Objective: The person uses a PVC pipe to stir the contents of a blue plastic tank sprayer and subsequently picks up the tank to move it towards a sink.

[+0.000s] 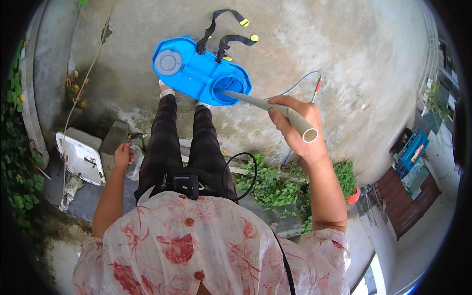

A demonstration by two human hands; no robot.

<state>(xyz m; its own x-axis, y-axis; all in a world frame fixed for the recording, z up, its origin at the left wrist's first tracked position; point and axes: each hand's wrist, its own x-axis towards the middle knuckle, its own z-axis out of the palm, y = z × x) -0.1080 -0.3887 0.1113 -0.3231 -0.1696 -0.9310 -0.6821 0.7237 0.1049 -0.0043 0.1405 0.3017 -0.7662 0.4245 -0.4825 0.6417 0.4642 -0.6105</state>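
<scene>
A blue plastic backpack sprayer tank stands on the concrete at my feet, with a grey round cap on one end and an uncovered round opening at the other. My right hand grips a pale plastic pipe near its upper end; the lower end reaches into the opening. Black straps with yellow buckles lie behind the tank. My left hand, at the left, has its fingers curled around the top of a clear plastic bag.
A thin hose with a red-handled part lies to the right. Green plants grow beside my legs. At the left are a white basin, a concrete block and a hanging rope.
</scene>
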